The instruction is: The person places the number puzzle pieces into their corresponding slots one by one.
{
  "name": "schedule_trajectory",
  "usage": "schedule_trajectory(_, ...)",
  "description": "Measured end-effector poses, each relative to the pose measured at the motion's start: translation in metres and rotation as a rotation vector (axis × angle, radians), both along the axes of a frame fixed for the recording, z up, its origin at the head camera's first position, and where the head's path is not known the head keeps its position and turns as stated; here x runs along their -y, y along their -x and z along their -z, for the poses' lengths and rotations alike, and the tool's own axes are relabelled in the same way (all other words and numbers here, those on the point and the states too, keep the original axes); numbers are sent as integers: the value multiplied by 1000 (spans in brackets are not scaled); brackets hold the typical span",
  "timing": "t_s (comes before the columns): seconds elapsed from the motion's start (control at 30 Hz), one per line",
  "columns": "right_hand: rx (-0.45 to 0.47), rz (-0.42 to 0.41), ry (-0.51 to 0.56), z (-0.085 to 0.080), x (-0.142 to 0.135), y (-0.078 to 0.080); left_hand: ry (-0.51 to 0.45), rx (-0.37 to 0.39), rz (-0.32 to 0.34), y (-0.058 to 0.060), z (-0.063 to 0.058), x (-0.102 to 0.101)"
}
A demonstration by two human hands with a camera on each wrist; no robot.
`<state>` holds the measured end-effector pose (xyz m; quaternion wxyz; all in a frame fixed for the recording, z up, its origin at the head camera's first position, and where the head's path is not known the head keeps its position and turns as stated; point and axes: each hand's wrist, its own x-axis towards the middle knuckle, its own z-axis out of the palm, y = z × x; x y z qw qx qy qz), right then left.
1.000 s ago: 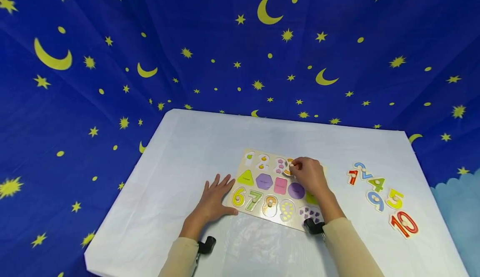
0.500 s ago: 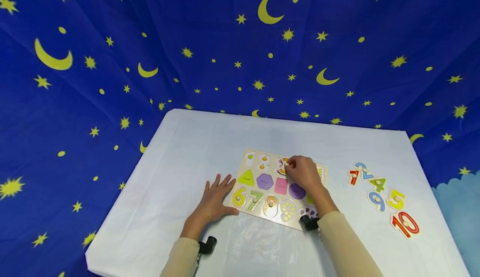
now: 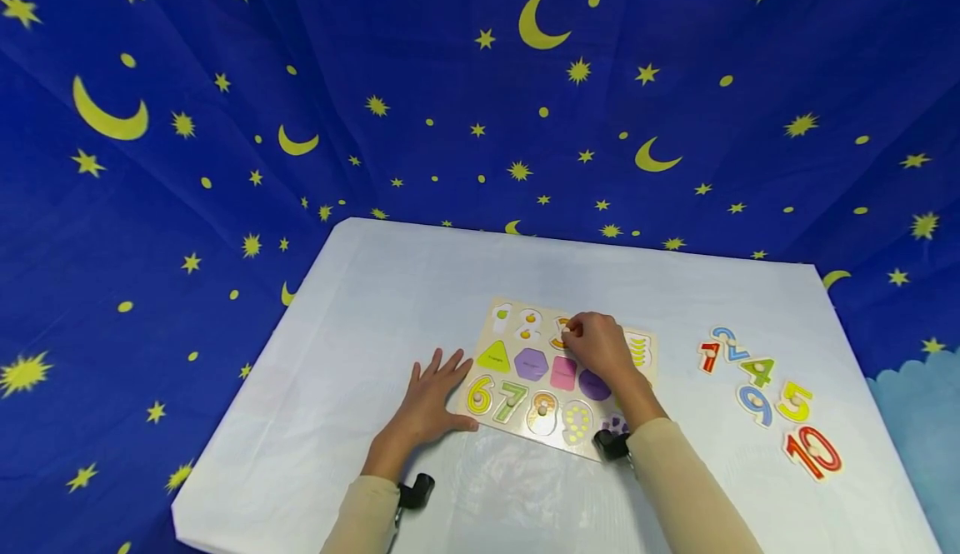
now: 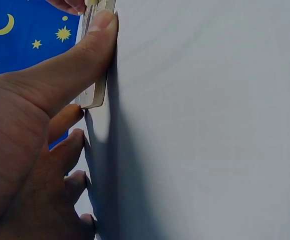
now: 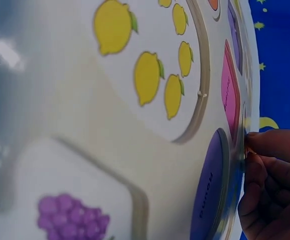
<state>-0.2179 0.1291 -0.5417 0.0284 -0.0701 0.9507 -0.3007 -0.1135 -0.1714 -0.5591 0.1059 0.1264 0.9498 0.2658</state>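
We locate the puzzle board (image 3: 510,340) right of the frame's centre, in its lower half, flat on the white desk (image 3: 390,287). We find the left hand (image 3: 427,404) at the board's left end, fingers spread; the left wrist view shows its thumb against the board's edge. We see the right hand (image 3: 603,346) over the board's upper row, thumb and fingers pinching the orange number 3 (image 3: 557,339). We cannot tell whether this piece is fully seated, since the hand covers part of it.

In the bottom row we identify the yellow 6 (image 3: 477,398), green 7 (image 3: 511,402) and orange 8 (image 3: 542,411), followed by a lemon-printed recess (image 3: 577,424). The middle row carries a green triangle (image 3: 494,357), purple hexagon (image 3: 532,364) and pink rectangle (image 3: 564,373).

At the right of the frame we note loose pieces on the desk: red 1 (image 3: 708,356), blue 2 (image 3: 731,345), green 4 (image 3: 757,371), blue 9 (image 3: 756,403), yellow 5 (image 3: 795,401) and red 10 (image 3: 813,451). A blue star-and-moon curtain (image 3: 420,62) fills the upper frame.
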Motion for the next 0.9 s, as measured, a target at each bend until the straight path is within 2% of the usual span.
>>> schedule_trajectory(0.57, 41, -14, -31, 1, 4, 2, 8, -3, 5, 0, 1, 1)
schedule_trajectory(0.73, 27, -20, -16, 1, 1, 0, 9, -6, 7, 1, 1, -1)
schedule_trajectory(0.9, -28, -24, 4, 3, -2, -5, 14, -7, 9, 0, 0, -1)
